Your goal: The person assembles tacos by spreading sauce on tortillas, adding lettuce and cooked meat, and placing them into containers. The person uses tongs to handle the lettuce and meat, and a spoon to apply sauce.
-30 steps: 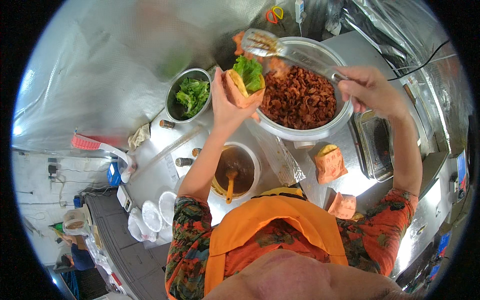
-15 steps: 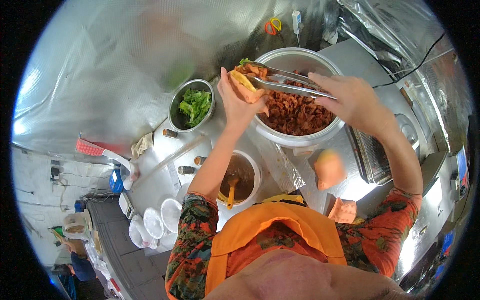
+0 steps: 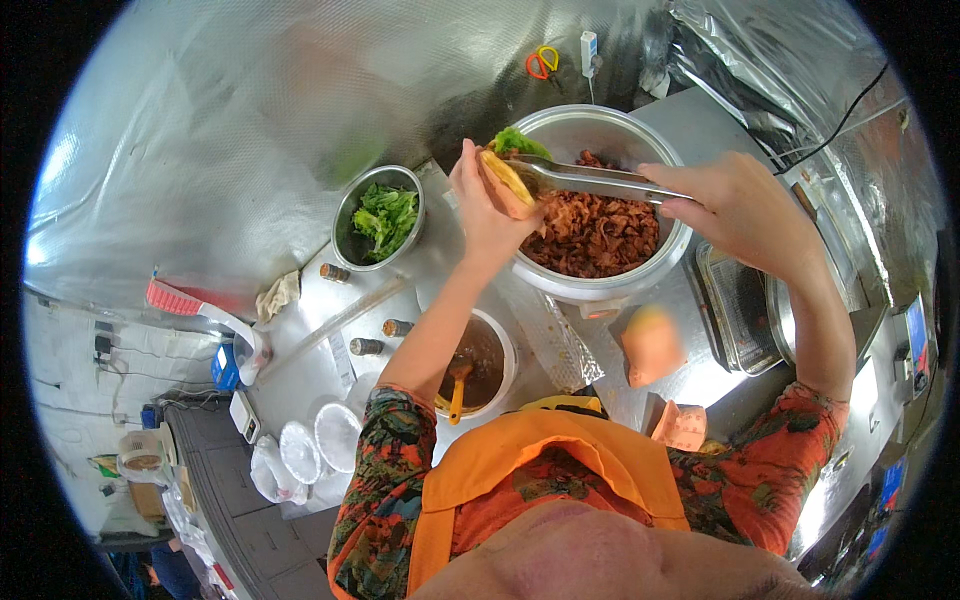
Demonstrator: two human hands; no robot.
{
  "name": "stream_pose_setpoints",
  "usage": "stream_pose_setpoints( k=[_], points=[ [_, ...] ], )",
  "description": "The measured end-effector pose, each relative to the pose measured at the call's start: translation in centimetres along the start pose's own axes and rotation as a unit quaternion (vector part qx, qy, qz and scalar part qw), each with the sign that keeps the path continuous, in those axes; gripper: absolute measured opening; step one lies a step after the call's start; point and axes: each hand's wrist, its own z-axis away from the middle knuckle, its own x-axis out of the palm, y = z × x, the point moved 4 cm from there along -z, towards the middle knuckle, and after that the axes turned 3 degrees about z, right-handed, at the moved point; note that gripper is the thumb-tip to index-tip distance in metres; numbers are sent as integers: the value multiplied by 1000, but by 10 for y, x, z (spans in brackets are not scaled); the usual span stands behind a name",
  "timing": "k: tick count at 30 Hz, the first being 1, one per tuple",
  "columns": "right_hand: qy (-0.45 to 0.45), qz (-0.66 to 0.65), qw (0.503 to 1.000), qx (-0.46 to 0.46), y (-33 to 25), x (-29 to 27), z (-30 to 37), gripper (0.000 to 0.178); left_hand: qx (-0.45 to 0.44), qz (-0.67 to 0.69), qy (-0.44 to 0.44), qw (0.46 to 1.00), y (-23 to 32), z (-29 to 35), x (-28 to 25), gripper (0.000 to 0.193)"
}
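Note:
My left hand (image 3: 487,228) holds a split yellow bun (image 3: 510,178) in an orange paper sleeve, tilted above the left rim of a big white pot (image 3: 602,290). Green lettuce (image 3: 520,143) sticks out of the bun's far side. In my right hand (image 3: 745,215) are metal tongs (image 3: 605,182), their arms pressed close together and their tips at the bun's opening. What the tips hold, if anything, is hidden. Chopped reddish-brown meat (image 3: 600,238) fills the pot below the tongs.
Left of the pot stands a steel bowl (image 3: 338,238) of lettuce. Nearer me are a sauce tub (image 3: 513,352) with a yellow-handled utensil (image 3: 457,398), small jars (image 3: 396,328) and plastic bowls (image 3: 338,438). An orange-wrapped item (image 3: 650,352) and a wire-mesh tray (image 3: 748,335) lie at right.
The tongs have narrowed, and the meat seen at their tips no longer shows. More lettuce is visible at the bun. Both hands have shifted slightly, the right one outward.

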Motion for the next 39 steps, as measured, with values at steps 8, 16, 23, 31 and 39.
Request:
stream_pose_setpoints(
  k=[8,16,23,31,39],
  points=[
    [10,37,997,-74,-2,1,-18,34,15,28,-23,999,7,4,11,127],
    [-30,4,999,-11,-4,-58,-10,37,-47,80,-1,996,-6,0,13,123],
    [1,-22,995,96,13,-58,6,37,-70,186,14,980,-18,-1,25,122],
    [4,72,997,11,3,-22,13,32,-9,61,9,998,-5,-2,20,127],
    [47,125,991,-22,3,-24,8,31,-31,58,4,998,-7,2,22,129]
  ],
)
